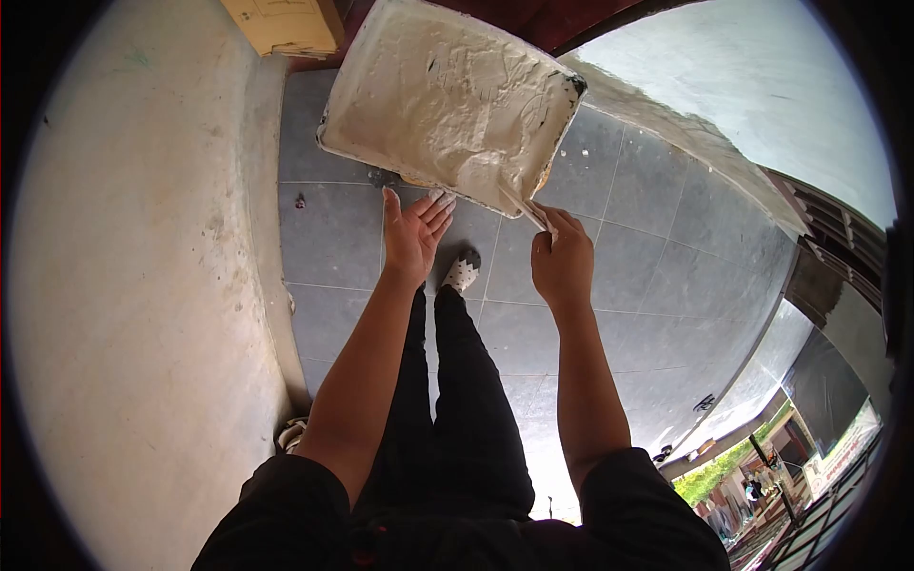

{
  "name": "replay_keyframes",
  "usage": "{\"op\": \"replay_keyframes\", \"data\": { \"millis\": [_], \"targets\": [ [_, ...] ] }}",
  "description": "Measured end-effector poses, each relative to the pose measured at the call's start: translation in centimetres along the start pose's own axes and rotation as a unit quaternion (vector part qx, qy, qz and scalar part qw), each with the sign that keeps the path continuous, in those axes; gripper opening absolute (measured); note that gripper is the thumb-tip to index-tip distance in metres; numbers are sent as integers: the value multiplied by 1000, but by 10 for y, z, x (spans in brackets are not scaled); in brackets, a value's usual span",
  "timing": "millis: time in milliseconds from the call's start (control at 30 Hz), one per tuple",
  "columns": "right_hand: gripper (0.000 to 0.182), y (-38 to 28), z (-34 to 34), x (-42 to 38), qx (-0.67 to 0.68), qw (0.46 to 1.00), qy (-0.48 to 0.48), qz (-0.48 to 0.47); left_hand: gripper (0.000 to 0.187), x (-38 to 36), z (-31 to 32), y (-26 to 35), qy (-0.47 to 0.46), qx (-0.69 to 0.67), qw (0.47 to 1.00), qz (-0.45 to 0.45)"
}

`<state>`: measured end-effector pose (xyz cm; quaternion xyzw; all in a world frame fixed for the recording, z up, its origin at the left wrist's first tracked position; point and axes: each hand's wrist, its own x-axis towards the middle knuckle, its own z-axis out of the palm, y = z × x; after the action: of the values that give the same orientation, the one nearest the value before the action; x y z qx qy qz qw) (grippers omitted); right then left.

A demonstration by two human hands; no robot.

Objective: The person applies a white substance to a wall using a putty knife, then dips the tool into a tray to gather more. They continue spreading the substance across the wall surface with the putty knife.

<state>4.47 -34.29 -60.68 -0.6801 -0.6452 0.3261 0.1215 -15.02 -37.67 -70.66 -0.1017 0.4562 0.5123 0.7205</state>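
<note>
A wide, shallow tray (333, 119) holds a thick layer of off-white paste (457, 81) with an uneven surface. My right hand (564, 252) is closed around the handle of a flat tool (519, 203), whose far end lies at the tray's near right corner, in the paste. My left hand (415, 236) is open, palm up, just below the tray's near edge, with white residue on its fingertips. Nothing rests on its palm. Whether those fingertips touch the tray's edge I cannot tell.
A cardboard box (286, 24) stands beyond the tray at the upper left. A plastered wall (143, 266) runs along the left, another wall (762, 86) at the upper right. Grey floor tiles (619, 276) carry small bits of debris. A patterned sock (461, 273) shows below the tray.
</note>
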Motion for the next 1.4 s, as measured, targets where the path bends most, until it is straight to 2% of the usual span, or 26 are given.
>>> {"op": "replay_keyframes", "data": {
  "millis": [67,233,333,467,567,667,733,933,1100,1167,1200,1267,1367,1400],
  "targets": [
    [40,6,-2,11,-1,1000,-5,2,100,2,-2,0,2,2,1000,-3],
    [33,9,-9,33,-98,990,-92,-53,100,4,-3,1,0,11,1000,-5],
    [33,5,-8,41,-113,983,-142,-7,99,3,-3,4,1,14,1000,-12],
    [33,6,7,48,-92,988,-121,-36,99,2,-3,4,-3,11,1000,-18],
    [33,1,7,53,-98,985,-141,-1,98,1,-2,6,-2,14,1000,-20],
    [31,7,12,56,-85,989,-122,-7,98,3,-5,7,-1,17,1000,-24],
    [30,5,20,56,-113,987,-98,-62,98,3,-3,6,0,14,1000,-27],
    [27,-9,9,64,-64,995,-60,-56,98,2,-4,8,-8,26,999,-29],
    [29,-5,32,62,-115,986,-91,-82,97,2,-2,7,0,14,1000,-25],
    [26,-8,31,64,-66,995,-13,-80,97,1,0,8,1,19,1000,-22],
    [26,-11,32,64,-65,995,-14,-80,97,0,0,7,5,22,999,-25],
    [26,-18,32,65,-73,992,-82,-64,97,2,0,9,6,16,1000,-23],
    [23,-15,47,68,-114,987,-90,-65,96,3,2,5,11,8,1000,-23],
    [22,-18,44,69,-84,993,-68,-44,96,2,2,6,18,8,1000,-24]
  ]
}}
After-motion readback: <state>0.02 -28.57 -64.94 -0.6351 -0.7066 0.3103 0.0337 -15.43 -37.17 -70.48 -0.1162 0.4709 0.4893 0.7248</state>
